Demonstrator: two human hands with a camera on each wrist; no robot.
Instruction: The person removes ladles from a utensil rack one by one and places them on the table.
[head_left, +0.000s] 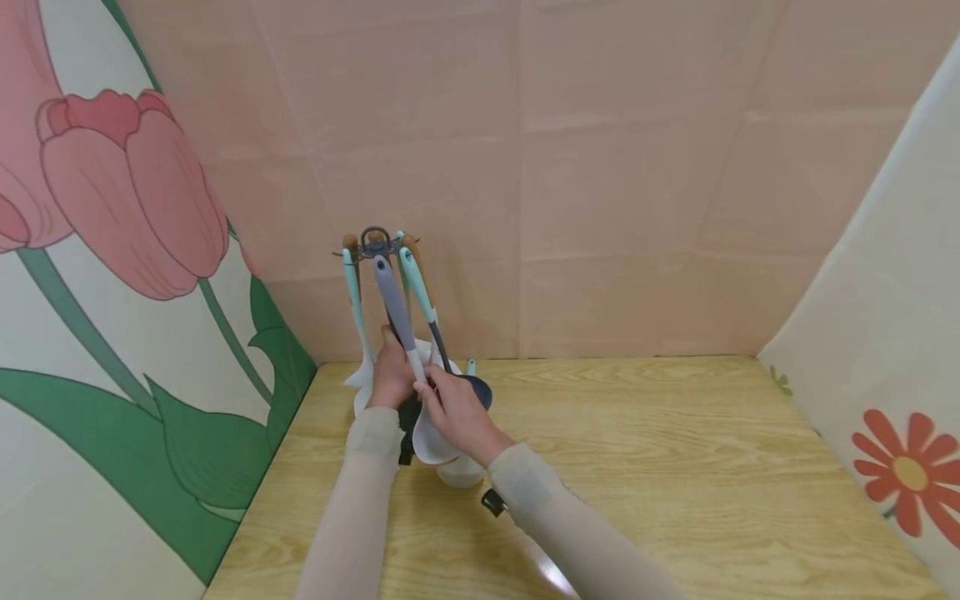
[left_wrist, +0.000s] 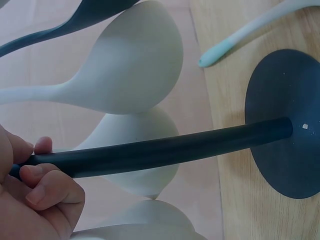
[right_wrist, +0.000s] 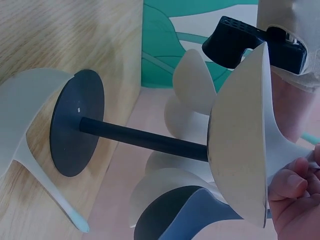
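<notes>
A dark utensil rack stands at the table's back left, hung with several ladles and spoons. My left hand grips its dark pole, above the round base. In front of the pole, my right hand pinches the neck of a ladle with a grey-lavender handle and a white bowl. That handle's top is at the rack's ring. A dark ladle with a turquoise handle hangs just to the right. White-headed utensils hang around the pole.
A white utensil with a turquoise handle tip lies on the wooden table beside the base. Behind stands a plain pinkish backdrop. A tulip-printed panel rises at the left, a flower-printed one at the right.
</notes>
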